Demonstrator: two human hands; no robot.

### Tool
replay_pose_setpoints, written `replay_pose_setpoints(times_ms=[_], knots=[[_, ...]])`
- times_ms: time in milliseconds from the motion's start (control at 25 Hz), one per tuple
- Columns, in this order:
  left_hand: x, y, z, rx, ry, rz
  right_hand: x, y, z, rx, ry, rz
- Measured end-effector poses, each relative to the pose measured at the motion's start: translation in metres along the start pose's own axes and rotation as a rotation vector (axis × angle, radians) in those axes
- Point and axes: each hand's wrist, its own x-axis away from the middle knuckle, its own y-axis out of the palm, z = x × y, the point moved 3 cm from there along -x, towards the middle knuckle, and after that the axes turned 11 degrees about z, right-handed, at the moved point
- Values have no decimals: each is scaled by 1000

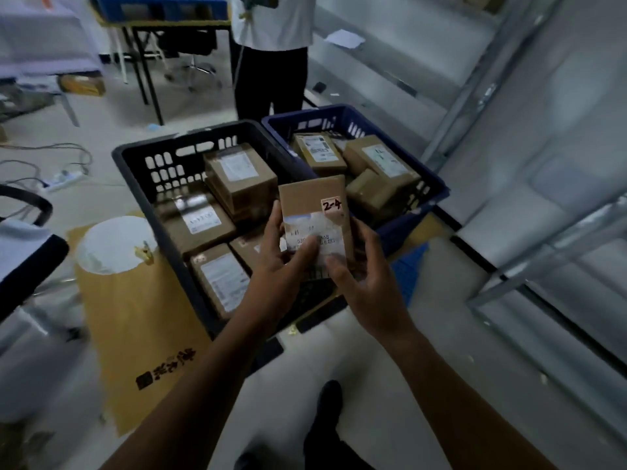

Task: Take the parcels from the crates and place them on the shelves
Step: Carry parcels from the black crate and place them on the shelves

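The black crate (135,157) on the floor holds several brown parcels; the blue crate (437,188) touching its right side holds more. Above the black crate's near right corner, my left grip (281,262) and right grip (359,276) clasp one parcel (310,205) marked 2-4, forearms stretched forward.

Two crates (190,154) (339,113) — roughly nine parcels (237,171) — one in two hands (278,262) (366,283)

Around you: big brown paper bag (142,320) on the floor left, white power strip (62,179) with cables, someone's dark trousers (269,83) ahead, black-legged table (149,62) behind.
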Motion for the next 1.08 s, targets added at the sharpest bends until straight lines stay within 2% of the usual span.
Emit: replay_pose_setpoints(times_ms=[360, 480, 640, 760, 960, 1080], knots=[[93, 96, -72, -168, -111, -375, 149, -109, 46, 45, 288, 349], [138, 141, -100, -350, -99, -562, 216, -159, 74, 24, 394, 502], [202, 209, -140, -712, 139, -776, 324, -236, 101, 24, 481, 660], [270, 272, -174, -943, 297, -835, 416, -306, 116, -8, 556, 788], [397, 377, -218, -1156, 507, -1054, 561, -406, 132, -12, 647, 963], [470, 434, -237, -1193, 596, -1179, 634, -452, 132, -21, 690, 1071]])
